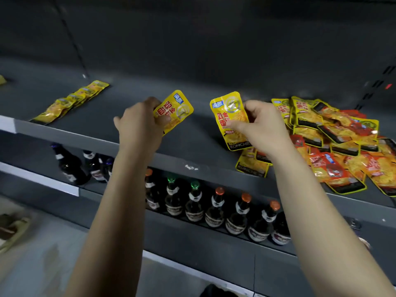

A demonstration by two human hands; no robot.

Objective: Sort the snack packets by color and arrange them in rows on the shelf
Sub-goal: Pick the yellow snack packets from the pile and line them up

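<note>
My left hand point(139, 123) grips a yellow snack packet point(177, 108) above the middle of the dark grey shelf point(128, 144). My right hand point(263, 125) pinches a second yellow packet point(230, 116), held upright just right of the first. A row of overlapping yellow packets point(70, 101) lies at the shelf's left, running toward the back. A loose pile of yellow and red packets point(338, 142) covers the shelf's right side, directly right of my right hand.
Dark bottles with orange and green caps point(216, 206) stand in a row on the shelf below. More dark bottles point(70, 166) stand at lower left. The upright with slots point(377, 86) rises at far right. A sandal point(10, 230) shows on the floor.
</note>
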